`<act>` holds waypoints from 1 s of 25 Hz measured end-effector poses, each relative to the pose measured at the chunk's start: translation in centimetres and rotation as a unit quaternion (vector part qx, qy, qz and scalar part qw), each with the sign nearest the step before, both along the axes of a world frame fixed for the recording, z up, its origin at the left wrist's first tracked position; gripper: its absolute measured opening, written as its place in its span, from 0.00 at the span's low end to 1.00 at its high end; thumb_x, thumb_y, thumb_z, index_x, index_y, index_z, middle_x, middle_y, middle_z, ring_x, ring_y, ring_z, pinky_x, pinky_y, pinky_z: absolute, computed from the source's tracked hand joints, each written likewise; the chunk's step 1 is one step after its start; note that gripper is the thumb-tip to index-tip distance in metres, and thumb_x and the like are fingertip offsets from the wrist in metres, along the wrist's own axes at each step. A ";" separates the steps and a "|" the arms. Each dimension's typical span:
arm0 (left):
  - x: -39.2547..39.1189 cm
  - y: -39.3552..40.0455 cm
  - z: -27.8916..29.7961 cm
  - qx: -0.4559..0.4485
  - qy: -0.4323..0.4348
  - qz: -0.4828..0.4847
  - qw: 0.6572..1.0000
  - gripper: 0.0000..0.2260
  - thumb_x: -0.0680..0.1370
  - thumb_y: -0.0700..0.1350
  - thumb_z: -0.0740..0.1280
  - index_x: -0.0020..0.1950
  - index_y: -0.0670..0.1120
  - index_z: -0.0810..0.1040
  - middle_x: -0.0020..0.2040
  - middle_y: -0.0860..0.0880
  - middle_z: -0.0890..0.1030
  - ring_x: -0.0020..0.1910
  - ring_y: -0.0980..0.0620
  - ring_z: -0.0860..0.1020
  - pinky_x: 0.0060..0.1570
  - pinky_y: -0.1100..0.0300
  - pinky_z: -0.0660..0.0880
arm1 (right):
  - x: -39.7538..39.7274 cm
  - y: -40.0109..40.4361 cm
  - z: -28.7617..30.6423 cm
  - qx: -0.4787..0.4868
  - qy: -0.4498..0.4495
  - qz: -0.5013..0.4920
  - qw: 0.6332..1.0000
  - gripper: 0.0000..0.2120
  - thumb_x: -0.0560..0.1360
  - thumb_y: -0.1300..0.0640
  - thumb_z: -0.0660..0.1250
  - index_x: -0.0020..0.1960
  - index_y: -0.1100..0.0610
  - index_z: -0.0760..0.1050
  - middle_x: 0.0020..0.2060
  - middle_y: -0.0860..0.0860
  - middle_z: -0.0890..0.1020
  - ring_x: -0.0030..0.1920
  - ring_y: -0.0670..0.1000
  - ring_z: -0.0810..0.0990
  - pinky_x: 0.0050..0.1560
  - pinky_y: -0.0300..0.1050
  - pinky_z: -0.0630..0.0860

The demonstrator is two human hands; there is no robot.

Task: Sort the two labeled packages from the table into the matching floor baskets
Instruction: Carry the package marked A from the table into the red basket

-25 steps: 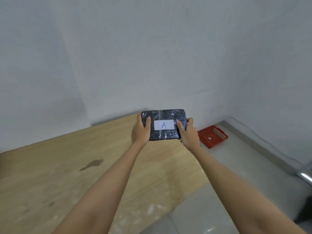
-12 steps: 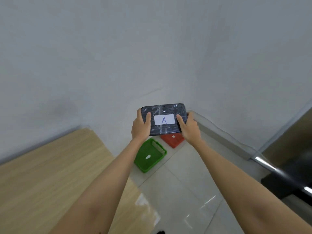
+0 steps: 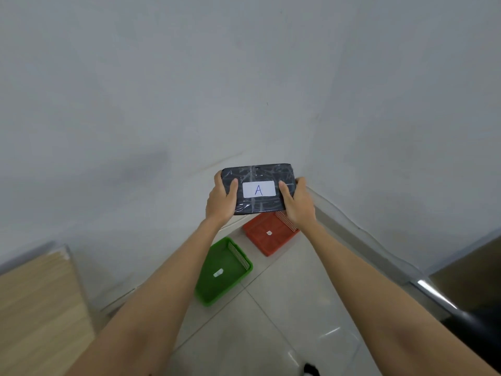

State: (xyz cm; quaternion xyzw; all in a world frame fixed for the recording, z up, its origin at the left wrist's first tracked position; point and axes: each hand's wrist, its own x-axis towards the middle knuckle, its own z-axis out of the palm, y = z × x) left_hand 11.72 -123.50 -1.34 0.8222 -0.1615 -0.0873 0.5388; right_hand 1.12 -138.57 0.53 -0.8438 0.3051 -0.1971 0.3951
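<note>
The package (image 3: 257, 189) is in the air at about twelve o'clock from the wearer, held out at arm's length above the floor, with its white label (image 3: 259, 189) facing the camera and a handwritten "A" on it. The left hand (image 3: 221, 198) is clamped on its nine o'clock end, thumb on the front face and fingers wrapped behind. The right hand (image 3: 296, 203) is clamped on the three o'clock end the same way.

Two baskets sit on the floor below. The red basket (image 3: 267, 237) lies just under the package at six o'clock from it, partly hidden by the package and the right hand. The green basket (image 3: 222, 272) lies at seven o'clock, nearer the wearer. Each carries a small white tag, too small to read, so I cannot tell which one matches "A". An edge of the wooden surface (image 3: 38, 299) shows at eight o'clock in the view.

The package looks flat and fairly stiff, since it keeps its shape when held only by the ends. The wrap is dark, glossy and crinkled with tape, so it is probably slick; gripping the short ends with thumbs on top seems sound. It looks light enough for one hand, though that is a guess.
</note>
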 end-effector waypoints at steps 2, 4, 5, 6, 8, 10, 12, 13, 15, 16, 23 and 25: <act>1.5 -3.7 -1.4 0.000 0.031 -0.016 0.999 0.26 0.80 0.54 0.56 0.75 0.50 0.54 0.67 0.46 0.76 0.63 0.43 0.75 0.65 0.46 0.70 | 1.8 -4.3 -1.3 0.008 0.006 0.004 1.000 0.19 0.78 0.40 0.56 0.52 0.57 0.62 0.44 0.54 0.80 0.46 0.60 0.81 0.48 0.59 0.78; 3.0 -7.8 -3.0 -0.002 0.055 -0.011 0.998 0.28 0.80 0.53 0.58 0.77 0.50 0.52 0.66 0.46 0.76 0.63 0.43 0.75 0.64 0.44 0.71 | 3.9 -9.2 -2.7 0.013 0.013 0.013 1.000 0.21 0.78 0.40 0.56 0.54 0.59 0.63 0.45 0.56 0.81 0.46 0.60 0.81 0.48 0.58 0.77; 3.6 -9.6 -3.7 -0.004 0.066 -0.005 0.998 0.28 0.79 0.52 0.59 0.77 0.51 0.51 0.63 0.46 0.77 0.61 0.43 0.76 0.62 0.43 0.73 | 4.9 -11.3 -3.3 0.016 0.017 0.021 0.999 0.22 0.78 0.40 0.55 0.56 0.60 0.63 0.46 0.58 0.82 0.46 0.61 0.81 0.49 0.57 0.77; 4.2 -11.2 -4.3 -0.005 0.074 0.002 0.997 0.27 0.79 0.50 0.60 0.76 0.51 0.53 0.61 0.46 0.78 0.57 0.44 0.77 0.58 0.44 0.76 | 5.9 -13.3 -3.9 0.021 0.020 0.029 0.999 0.22 0.79 0.41 0.55 0.57 0.60 0.63 0.46 0.59 0.82 0.47 0.61 0.81 0.49 0.57 0.77; 5.7 -15.6 -5.6 -0.008 0.090 0.023 0.996 0.25 0.79 0.48 0.60 0.74 0.51 0.57 0.59 0.47 0.78 0.51 0.48 0.77 0.49 0.48 0.80 | 8.4 -18.0 -4.9 0.030 0.028 0.051 0.998 0.21 0.79 0.42 0.54 0.57 0.61 0.63 0.47 0.60 0.82 0.47 0.62 0.81 0.49 0.59 0.77; 7.2 -19.3 -6.6 -0.008 0.108 0.038 0.993 0.24 0.79 0.48 0.61 0.74 0.52 0.58 0.58 0.48 0.77 0.50 0.49 0.76 0.46 0.49 0.80 | 10.9 -22.2 -6.0 0.037 0.044 0.075 0.996 0.21 0.80 0.43 0.54 0.58 0.62 0.63 0.48 0.61 0.82 0.47 0.62 0.81 0.50 0.60 0.77; 9.0 -22.3 -7.9 -0.003 0.123 0.057 0.991 0.24 0.79 0.46 0.62 0.74 0.51 0.59 0.58 0.47 0.77 0.53 0.46 0.77 0.51 0.46 0.79 | 13.8 -25.7 -7.5 0.055 0.076 0.098 0.991 0.21 0.80 0.44 0.53 0.59 0.62 0.62 0.49 0.60 0.81 0.48 0.61 0.80 0.51 0.60 0.77; 10.0 -23.7 -8.6 0.000 0.130 0.072 0.989 0.24 0.79 0.45 0.62 0.74 0.50 0.59 0.59 0.46 0.77 0.55 0.44 0.78 0.54 0.44 0.78 | 15.2 -27.2 -8.5 0.067 0.098 0.109 0.987 0.20 0.80 0.45 0.53 0.60 0.62 0.61 0.49 0.59 0.80 0.48 0.61 0.79 0.51 0.59 0.77; 12.0 -25.8 -10.2 0.025 0.134 0.096 0.986 0.24 0.78 0.44 0.62 0.73 0.47 0.60 0.62 0.43 0.77 0.58 0.41 0.77 0.56 0.44 0.77 | 17.8 -29.5 -10.4 0.100 0.133 0.141 0.976 0.17 0.80 0.48 0.53 0.60 0.62 0.60 0.48 0.58 0.78 0.47 0.59 0.78 0.48 0.55 0.74; 13.3 -27.1 -11.2 0.044 0.139 0.107 0.984 0.24 0.78 0.44 0.62 0.73 0.47 0.60 0.62 0.42 0.77 0.58 0.40 0.77 0.56 0.45 0.76 | 19.5 -30.8 -11.6 0.119 0.147 0.160 0.969 0.16 0.80 0.51 0.53 0.60 0.62 0.60 0.49 0.58 0.76 0.47 0.57 0.76 0.47 0.53 0.73; 20.8 -34.2 -18.9 0.072 0.254 0.124 0.957 0.26 0.78 0.47 0.62 0.75 0.48 0.59 0.59 0.44 0.77 0.57 0.43 0.77 0.54 0.54 0.75 | 28.1 -38.6 -20.4 0.207 0.218 0.183 0.936 0.15 0.79 0.57 0.56 0.62 0.62 0.62 0.56 0.60 0.76 0.55 0.58 0.77 0.55 0.56 0.76; 22.2 -36.1 -21.8 0.070 0.290 0.142 0.944 0.26 0.77 0.48 0.63 0.74 0.48 0.62 0.54 0.47 0.76 0.52 0.47 0.76 0.49 0.58 0.72 | 30.2 -40.6 -23.6 0.209 0.249 0.201 0.924 0.15 0.79 0.58 0.58 0.62 0.63 0.62 0.57 0.61 0.77 0.57 0.60 0.77 0.58 0.58 0.76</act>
